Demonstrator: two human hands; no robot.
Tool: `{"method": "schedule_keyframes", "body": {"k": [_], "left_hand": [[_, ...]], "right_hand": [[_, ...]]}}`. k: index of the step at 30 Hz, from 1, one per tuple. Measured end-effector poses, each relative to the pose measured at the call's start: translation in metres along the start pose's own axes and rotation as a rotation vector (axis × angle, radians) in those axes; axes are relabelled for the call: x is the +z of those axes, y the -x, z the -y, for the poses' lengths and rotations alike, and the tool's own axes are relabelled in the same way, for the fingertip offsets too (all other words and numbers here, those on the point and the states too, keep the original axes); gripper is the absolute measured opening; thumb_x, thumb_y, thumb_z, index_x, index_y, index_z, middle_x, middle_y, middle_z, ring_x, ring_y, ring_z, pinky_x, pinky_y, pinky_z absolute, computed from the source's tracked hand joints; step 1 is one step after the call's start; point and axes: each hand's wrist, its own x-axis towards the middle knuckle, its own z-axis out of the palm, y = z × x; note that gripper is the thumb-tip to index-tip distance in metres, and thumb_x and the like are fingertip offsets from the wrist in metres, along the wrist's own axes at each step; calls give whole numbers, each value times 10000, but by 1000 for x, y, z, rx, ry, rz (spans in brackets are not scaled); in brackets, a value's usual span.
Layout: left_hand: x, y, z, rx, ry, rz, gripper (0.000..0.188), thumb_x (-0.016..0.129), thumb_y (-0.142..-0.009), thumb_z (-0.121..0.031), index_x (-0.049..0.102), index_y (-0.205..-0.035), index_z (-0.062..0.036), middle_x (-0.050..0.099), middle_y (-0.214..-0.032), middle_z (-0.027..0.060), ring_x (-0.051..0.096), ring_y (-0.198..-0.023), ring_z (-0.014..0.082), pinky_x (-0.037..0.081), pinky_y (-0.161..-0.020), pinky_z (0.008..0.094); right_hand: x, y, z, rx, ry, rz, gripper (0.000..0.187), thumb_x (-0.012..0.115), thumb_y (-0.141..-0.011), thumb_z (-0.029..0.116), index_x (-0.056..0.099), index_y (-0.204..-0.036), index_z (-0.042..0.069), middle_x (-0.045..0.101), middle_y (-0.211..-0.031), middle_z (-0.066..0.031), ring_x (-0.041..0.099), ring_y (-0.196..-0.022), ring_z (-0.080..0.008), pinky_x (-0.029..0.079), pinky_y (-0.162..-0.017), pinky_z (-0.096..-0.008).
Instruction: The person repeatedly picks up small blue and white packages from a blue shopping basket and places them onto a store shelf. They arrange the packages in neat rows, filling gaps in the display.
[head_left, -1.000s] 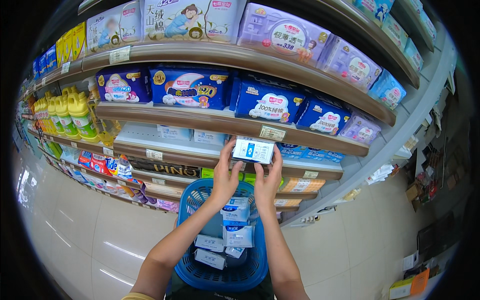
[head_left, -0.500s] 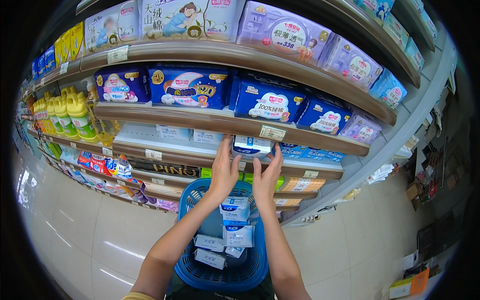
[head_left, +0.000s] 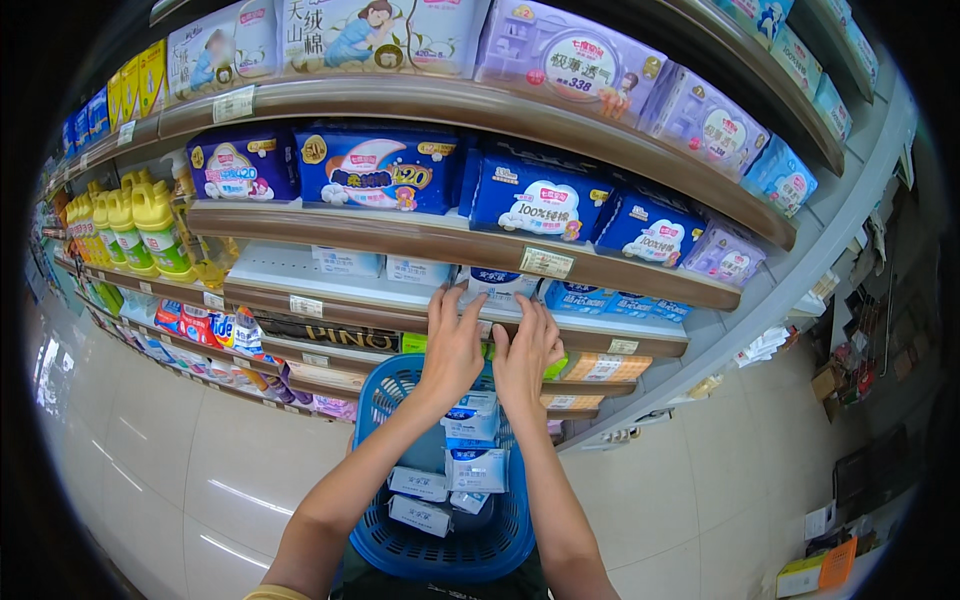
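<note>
A white and blue pack of sanitary pads (head_left: 500,281) stands on the shelf in front of me, between similar packs. My left hand (head_left: 452,345) reaches up to its lower left corner, fingers apart and bent, the fingertips at the pack's front. Just right of it, my right hand (head_left: 525,358) is at the shelf edge below the pack, fingers slightly curled and holding nothing. Whether the fingertips touch the pack I cannot tell. Below my hands sits a blue plastic basket (head_left: 372,520) with several white and blue packs (head_left: 476,470) in it.
A brown-edged shelf (head_left: 380,240) with dark blue pad packs (head_left: 378,172) overhangs the spot. White packs (head_left: 346,261) stand to the left, blue packs (head_left: 580,298) to the right. Yellow bottles (head_left: 160,230) line the far left. Tiled floor (head_left: 660,500) lies on both sides.
Both hands have come down and away from the sides of the pack. The pack now sits farther back on the shelf, its front showing.
</note>
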Motion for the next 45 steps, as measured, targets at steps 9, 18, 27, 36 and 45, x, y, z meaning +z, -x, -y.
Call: {"method": "schedule_keyframes", "body": {"k": [9, 18, 27, 36, 45], "left_hand": [[11, -11, 0, -25, -92, 49, 516, 672, -854, -10, 572, -1360, 17, 445, -1449, 269, 375, -1337, 479, 340, -1108, 565], [-10, 7, -14, 100, 67, -46, 427, 658, -854, 40, 627, -1274, -29, 512, -1407, 204, 408, -1347, 463, 396, -1082, 528], [-39, 131, -7, -649, 453, 316, 115, 681, -908, -45, 703, -1021, -38, 686, -1019, 135, 613, -1030, 349, 472, -924, 415], [-3, 256, 23, -848, 426, 582, 763, 705, -941, -246, 324, -1553, 6, 353, -1541, 376, 353, -1466, 446, 344, -1167, 455], [5, 259, 18, -1166, 748, 715, 854, 671, -985, -193, 132, -1612, 19, 361, -1569, 303, 476, -1375, 348, 428, -1100, 411]], "right_hand": [[13, -8, -5, 10, 73, 29, 607, 670, -923, 167, 439, -1470, 45, 441, -1526, -197, 337, -1419, -362, 208, -1061, -529], [-13, 12, -1, -109, -6, -39, 483, 641, -958, 142, 509, -1406, 21, 485, -1477, -192, 446, -1347, -383, 318, -1103, -516], [-61, 127, 9, 83, -216, 267, 129, 625, -968, 52, 703, -901, -25, 663, -1132, -155, 661, -1035, -315, 509, -921, -395], [-57, 215, -8, 272, -12, 587, 428, 581, -991, 83, 516, -1404, -11, 347, -1523, -366, 398, -1383, -527, 395, -1122, -542], [-46, 224, -14, 468, 3, 845, 670, 634, -986, 271, 367, -1524, -26, 298, -1536, -422, 396, -1348, -619, 400, -1099, -594]]}}
